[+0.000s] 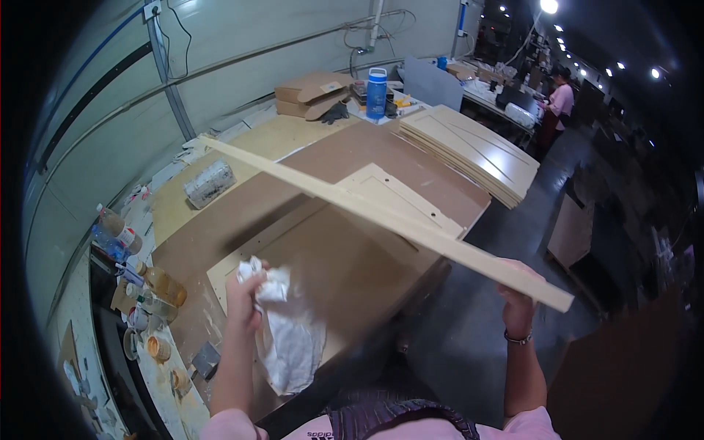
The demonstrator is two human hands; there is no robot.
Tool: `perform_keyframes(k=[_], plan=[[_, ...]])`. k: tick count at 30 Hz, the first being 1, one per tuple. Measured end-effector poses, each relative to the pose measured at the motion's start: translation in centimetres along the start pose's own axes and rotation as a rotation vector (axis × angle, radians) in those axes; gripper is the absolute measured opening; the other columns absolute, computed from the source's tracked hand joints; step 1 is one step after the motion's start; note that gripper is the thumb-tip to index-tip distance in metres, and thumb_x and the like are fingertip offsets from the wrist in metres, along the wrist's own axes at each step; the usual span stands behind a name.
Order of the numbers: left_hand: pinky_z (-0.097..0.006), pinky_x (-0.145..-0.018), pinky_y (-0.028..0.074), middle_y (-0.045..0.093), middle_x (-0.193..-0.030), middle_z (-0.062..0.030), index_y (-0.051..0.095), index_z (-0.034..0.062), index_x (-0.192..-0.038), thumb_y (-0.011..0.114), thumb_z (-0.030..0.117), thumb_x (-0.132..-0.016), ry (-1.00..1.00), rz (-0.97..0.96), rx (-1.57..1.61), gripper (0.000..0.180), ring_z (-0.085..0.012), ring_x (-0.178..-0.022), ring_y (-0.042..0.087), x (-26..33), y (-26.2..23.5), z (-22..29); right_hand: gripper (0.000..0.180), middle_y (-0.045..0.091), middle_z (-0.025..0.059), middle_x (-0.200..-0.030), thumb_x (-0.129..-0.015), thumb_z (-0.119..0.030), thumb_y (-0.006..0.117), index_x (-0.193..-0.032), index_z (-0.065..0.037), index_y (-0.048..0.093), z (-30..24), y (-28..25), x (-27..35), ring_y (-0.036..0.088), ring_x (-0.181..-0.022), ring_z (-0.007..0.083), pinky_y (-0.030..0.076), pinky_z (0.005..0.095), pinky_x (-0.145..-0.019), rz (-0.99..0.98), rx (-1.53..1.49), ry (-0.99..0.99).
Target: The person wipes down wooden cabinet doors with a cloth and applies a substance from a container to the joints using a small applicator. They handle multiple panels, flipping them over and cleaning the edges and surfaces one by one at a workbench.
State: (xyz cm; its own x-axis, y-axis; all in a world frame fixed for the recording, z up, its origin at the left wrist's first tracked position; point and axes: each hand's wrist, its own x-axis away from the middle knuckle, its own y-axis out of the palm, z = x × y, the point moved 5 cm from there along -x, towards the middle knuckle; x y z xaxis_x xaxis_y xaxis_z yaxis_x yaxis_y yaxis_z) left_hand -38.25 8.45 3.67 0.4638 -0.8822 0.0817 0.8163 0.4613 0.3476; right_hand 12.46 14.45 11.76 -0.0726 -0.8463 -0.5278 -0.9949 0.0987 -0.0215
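Pink short sleeves (231, 427); dark beaded bracelet (518, 338) on right wrist; forearms bare; possibly striped apron.

Pale wall (242, 51), dark floor (506, 293), bright ceiling lights (548, 6).

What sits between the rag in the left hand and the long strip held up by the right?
Nothing visible. The left hand holds the white rag below the pale strip, which the right hand grips near its end; only open air separates them.
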Motion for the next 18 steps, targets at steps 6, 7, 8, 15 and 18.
perform_keyframes(k=[6, 7, 8, 15, 18], plan=[[-0.033, -0.077, 0.055, 0.066, -0.105, -0.0122, 0.056, -0.0024, -0.132, 0.06, -0.007, -0.079, 0.331, 0.139, -0.178, 0.053, -0.0207, -0.087, 0.067, -22.0, 3.7, 2.9, 0.042, 0.06, 0.0052, -0.113, -0.079, -0.008, 0.07, -0.119, -0.003, 0.06, 10.3, -7.3, -5.3, 0.057, -0.104, 0.017, 0.045, 0.0344, -0.091, 0.291, -0.029, -0.147], [-0.033, -0.075, 0.054, 0.066, -0.105, -0.0115, 0.054, -0.0016, -0.136, 0.061, -0.005, -0.08, 0.308, 0.132, -0.195, 0.056, -0.0209, -0.086, 0.067, -25.0, 3.5, 3.2, 0.044, 0.059, 0.0059, -0.118, -0.079, -0.009, 0.068, -0.121, -0.003, 0.058, 11.5, -7.5, -6.6, 0.055, -0.109, 0.0184, 0.044, 0.0364, -0.097, 0.326, 0.061, -0.193], [-0.033, -0.073, 0.053, 0.067, -0.105, -0.0107, 0.051, -0.0009, -0.139, 0.061, -0.004, -0.08, 0.28, 0.125, -0.213, 0.06, -0.0211, -0.086, 0.067, -27.4, 2.6, 3.0, 0.046, 0.059, 0.0053, -0.122, -0.08, -0.009, 0.068, -0.125, -0.004, 0.057, 12.1, -7.3, -7.9, 0.054, -0.114, 0.0192, 0.042, 0.0375, -0.101, 0.293, -0.128, -0.13], [-0.03, -0.066, 0.046, 0.064, -0.084, -0.0015, 0.067, 0.0049, -0.092, 0.067, 0.012, -0.085, 0.246, 0.123, -0.369, 0.009, -0.0113, -0.074, 0.057, -33.6, 5.4, -0.8, 0.055, 0.059, 0.0095, -0.133, -0.088, -0.002, 0.067, -0.139, 0.001, 0.048, 15.9, -9.3, -21.0, 0.055, -0.123, 0.0207, 0.041, 0.0399, -0.109, 0.415, -0.35, 0.163], [-0.029, -0.06, 0.038, 0.058, -0.073, 0.0052, 0.065, 0.0086, -0.078, 0.069, 0.019, -0.089, 0.266, 0.205, -0.673, 0.015, -0.0065, -0.067, 0.049, -26.6, 5.8, 3.0, 0.022, 0.067, 0.0104, -0.116, -0.096, -0.014, 0.067, -0.112, 0.001, 0.061, 16.9, -7.0, -29.7, 0.064, -0.109, 0.0198, 0.05, 0.0358, -0.098, 0.159, -0.265, 0.391]])
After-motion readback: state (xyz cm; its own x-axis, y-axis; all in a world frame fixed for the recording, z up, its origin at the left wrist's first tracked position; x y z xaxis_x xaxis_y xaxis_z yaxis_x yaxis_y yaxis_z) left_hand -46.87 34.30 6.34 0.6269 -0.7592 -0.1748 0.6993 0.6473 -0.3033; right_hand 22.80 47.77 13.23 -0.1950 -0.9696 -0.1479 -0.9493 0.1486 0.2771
